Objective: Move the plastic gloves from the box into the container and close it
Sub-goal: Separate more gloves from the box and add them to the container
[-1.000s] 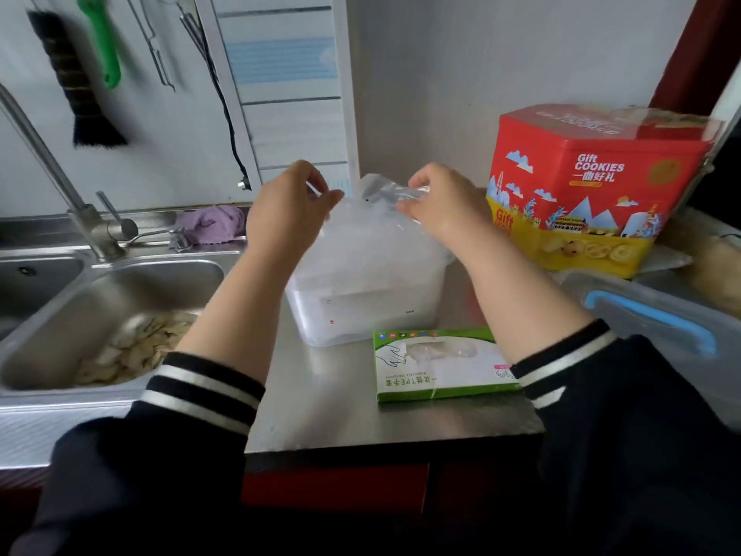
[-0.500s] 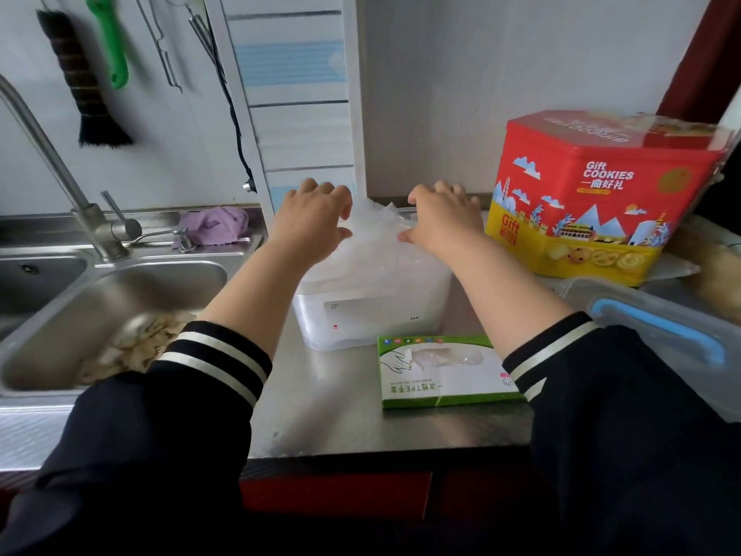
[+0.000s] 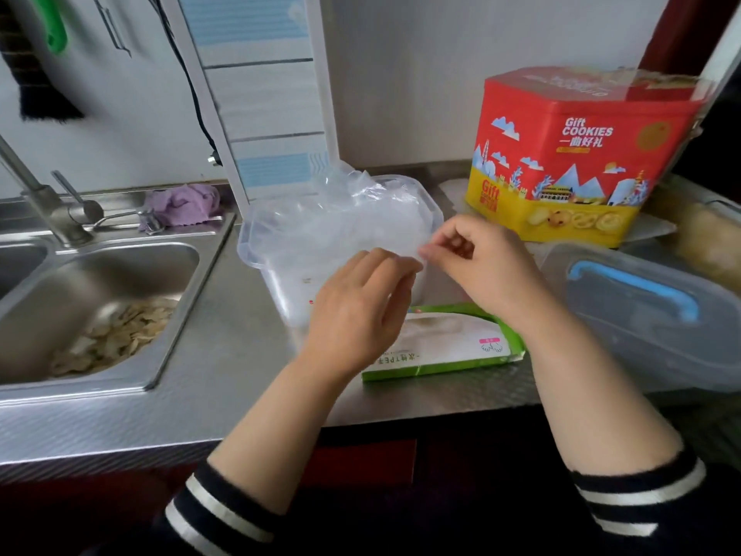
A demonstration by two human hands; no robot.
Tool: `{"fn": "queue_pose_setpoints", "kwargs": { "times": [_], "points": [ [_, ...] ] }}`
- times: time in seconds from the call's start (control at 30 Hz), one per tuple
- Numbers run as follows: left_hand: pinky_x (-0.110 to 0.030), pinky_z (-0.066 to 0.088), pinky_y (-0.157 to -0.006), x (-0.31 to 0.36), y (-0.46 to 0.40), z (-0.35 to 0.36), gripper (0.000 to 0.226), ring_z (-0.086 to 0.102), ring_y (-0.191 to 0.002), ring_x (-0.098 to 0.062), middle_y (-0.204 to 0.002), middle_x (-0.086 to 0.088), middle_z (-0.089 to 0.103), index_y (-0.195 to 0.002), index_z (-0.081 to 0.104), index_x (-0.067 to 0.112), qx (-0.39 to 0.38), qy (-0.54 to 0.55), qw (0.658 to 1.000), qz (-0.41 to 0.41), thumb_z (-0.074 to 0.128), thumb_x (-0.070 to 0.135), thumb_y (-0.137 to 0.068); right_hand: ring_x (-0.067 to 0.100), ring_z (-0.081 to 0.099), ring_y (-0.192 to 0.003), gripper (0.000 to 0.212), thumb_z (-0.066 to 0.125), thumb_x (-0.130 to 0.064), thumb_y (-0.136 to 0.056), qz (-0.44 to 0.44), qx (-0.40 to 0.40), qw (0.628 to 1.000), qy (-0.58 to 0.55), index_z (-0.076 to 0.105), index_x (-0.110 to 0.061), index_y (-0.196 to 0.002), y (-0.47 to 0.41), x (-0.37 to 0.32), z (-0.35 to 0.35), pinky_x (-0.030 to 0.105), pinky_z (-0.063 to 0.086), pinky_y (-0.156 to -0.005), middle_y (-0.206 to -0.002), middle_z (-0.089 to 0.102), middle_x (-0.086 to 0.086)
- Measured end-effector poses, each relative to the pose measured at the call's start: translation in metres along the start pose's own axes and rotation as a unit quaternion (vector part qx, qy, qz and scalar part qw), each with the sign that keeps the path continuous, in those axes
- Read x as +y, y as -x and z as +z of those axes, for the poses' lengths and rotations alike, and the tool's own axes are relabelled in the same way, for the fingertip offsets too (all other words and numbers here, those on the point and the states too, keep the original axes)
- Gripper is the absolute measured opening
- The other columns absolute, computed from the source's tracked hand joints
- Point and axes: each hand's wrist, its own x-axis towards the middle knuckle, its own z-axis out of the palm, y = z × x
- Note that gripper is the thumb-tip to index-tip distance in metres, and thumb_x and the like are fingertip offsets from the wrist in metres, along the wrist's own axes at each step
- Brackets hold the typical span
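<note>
A clear plastic container (image 3: 249,250) stands in the middle of the steel counter. Crumpled clear plastic gloves (image 3: 353,210) fill it and rise above its rim at the back. In front of it lies the green and white glove box (image 3: 453,343), flat, with its window facing up. My left hand (image 3: 357,311) hovers over the container's near side with relaxed fingers. My right hand (image 3: 481,270) is just right of it, above the box, its fingers loosely curled with nothing visible between them. The two hands' fingertips nearly meet.
The clear lid with a blue handle (image 3: 633,290) lies at the right. A red and yellow cookie tin (image 3: 569,154) stands behind it. A steel sink (image 3: 100,298) with food scraps, a tap (image 3: 44,194) and a purple cloth (image 3: 184,202) are at the left.
Both hands pressed the gloves down into the container, then drew back toward me; they now hover over its near edge and the glove box. The gloves stay in the container.
</note>
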Motion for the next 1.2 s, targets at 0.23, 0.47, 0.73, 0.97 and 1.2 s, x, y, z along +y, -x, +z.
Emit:
{"fn": "queue_pose_setpoints", "kwargs": {
  "times": [0.23,0.47,0.73,0.97,1.2],
  "points": [
    [-0.032,0.047,-0.085,-0.002,0.044,0.028,0.056,0.058,-0.104,-0.017,-0.113,0.005,0.064,-0.12,0.057,0.017,-0.186,0.026,0.974,-0.123,0.048,0.061,-0.086,0.014,0.047,-0.099,0.013,0.07,-0.04,-0.084,-0.007,-0.145,0.966,0.212,0.071,-0.028,-0.081,0.039,0.035,0.008,0.033,0.041,-0.083,-0.095,0.053,-0.012],
    [-0.032,0.043,-0.096,-0.009,0.051,0.035,0.057,0.053,-0.111,-0.009,-0.119,0.011,0.062,-0.122,0.056,0.02,-0.201,0.124,0.955,-0.179,0.057,0.059,-0.08,0.024,0.034,-0.121,0.022,0.048,-0.033,-0.097,-0.035,-0.16,0.926,0.34,0.069,-0.031,-0.104,0.056,0.037,0.029,0.033,0.035,-0.088,-0.147,0.037,-0.008],
    [-0.033,0.043,-0.097,-0.008,0.052,0.035,0.063,0.052,-0.112,-0.007,-0.12,0.013,0.061,-0.124,0.056,0.019,-0.203,0.137,0.947,-0.21,0.069,0.058,-0.075,0.019,0.047,-0.114,0.015,0.058,-0.02,-0.092,-0.023,-0.124,0.96,0.25,0.072,-0.018,-0.088,0.054,0.031,0.031,0.023,0.02,-0.077,-0.123,0.058,-0.007],
    [-0.031,0.043,-0.097,-0.007,0.051,0.036,0.061,0.052,-0.113,-0.005,-0.121,0.015,0.061,-0.126,0.054,0.02,-0.2,0.146,0.942,-0.225,0.077,0.047,-0.076,0.008,0.05,-0.093,0.01,0.065,-0.024,-0.091,0.034,-0.102,0.991,0.081,0.062,-0.018,-0.083,0.054,0.018,0.025,0.017,0.029,-0.07,-0.102,0.057,-0.009],
    [-0.028,0.042,-0.087,-0.004,0.049,0.031,0.061,0.049,-0.101,-0.005,-0.114,0.016,0.058,-0.128,0.052,0.022,-0.205,0.141,0.941,-0.229,0.076,0.046,-0.077,-0.007,0.053,-0.076,0.007,0.059,-0.024,-0.092,-0.045,0.07,0.99,-0.114,0.057,-0.019,-0.089,0.048,-0.004,0.015,0.008,0.04,-0.07,-0.081,0.058,-0.015]
  ]
}}
